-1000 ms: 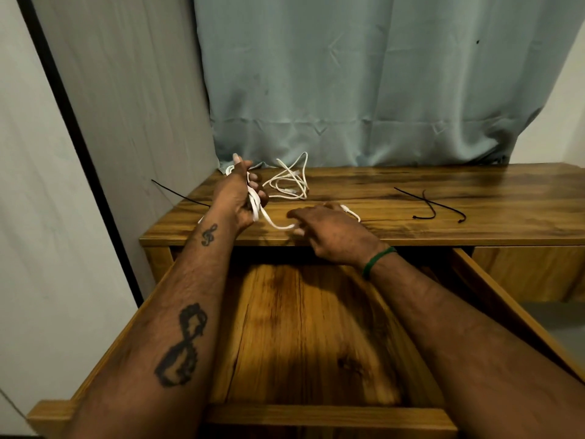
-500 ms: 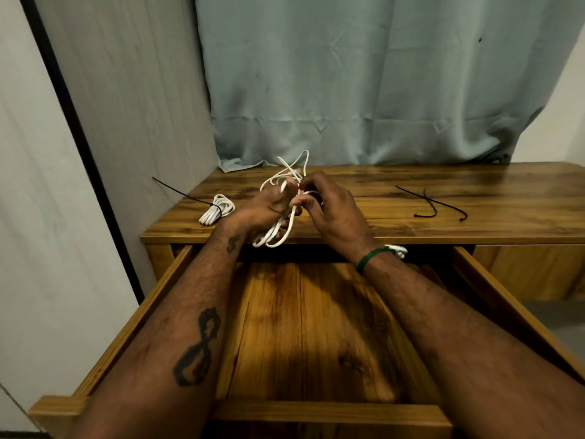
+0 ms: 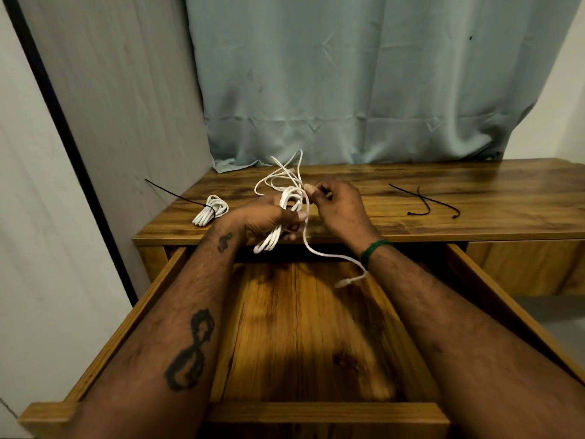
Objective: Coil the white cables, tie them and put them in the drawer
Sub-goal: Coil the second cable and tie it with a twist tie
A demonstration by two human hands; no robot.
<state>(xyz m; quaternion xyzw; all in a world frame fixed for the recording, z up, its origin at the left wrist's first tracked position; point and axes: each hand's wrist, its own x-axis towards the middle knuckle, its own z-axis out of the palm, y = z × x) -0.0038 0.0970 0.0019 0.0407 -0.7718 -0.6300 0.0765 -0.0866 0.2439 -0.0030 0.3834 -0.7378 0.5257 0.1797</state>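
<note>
Coiling the cable [image 3: 286,199]: likely light, limp, springy. Left hand [image 3: 269,217] fingers curl round the loops; right hand [image 3: 342,210] pinches the free strand. Regrip close to the loops.

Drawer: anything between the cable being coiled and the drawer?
Nothing visible. The drawer is pulled open directly below the white cable, which the left hand grips and the right hand pinches. Only the cable's loose end dangles over the drawer floor.
</note>
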